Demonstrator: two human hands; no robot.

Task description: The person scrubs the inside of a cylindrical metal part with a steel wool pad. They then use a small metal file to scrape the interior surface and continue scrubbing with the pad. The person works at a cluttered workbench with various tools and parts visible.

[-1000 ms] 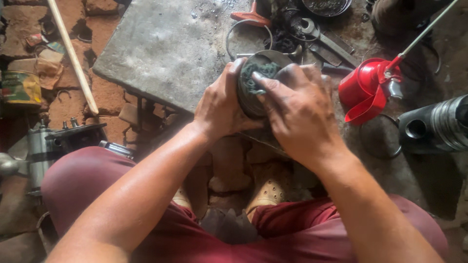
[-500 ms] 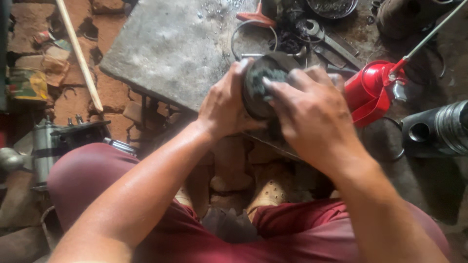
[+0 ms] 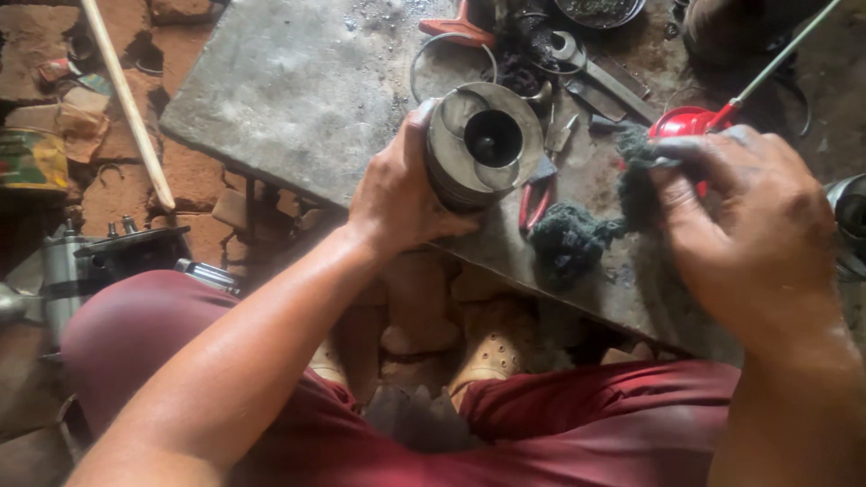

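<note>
My left hand (image 3: 397, 194) grips a round grey metal piston (image 3: 483, 144) by its side, its hollowed crown turned up toward me, over the near edge of a grey stone slab (image 3: 298, 90). My right hand (image 3: 749, 225) is off to the right, pinching a dark greasy rag (image 3: 577, 239) that droops down onto the slab. The rag hangs between the two hands, apart from the piston.
Red-handled pliers (image 3: 534, 194) lie under the piston. A red oil can (image 3: 690, 122) with a long spout, a wire ring (image 3: 451, 63) and several metal parts sit at the slab's back. A wooden stick (image 3: 126, 99) and an engine part (image 3: 99, 261) lie left.
My right hand has come off the piston and moved right with the rag. The piston's crown is now uncovered, still held by my left hand.
</note>
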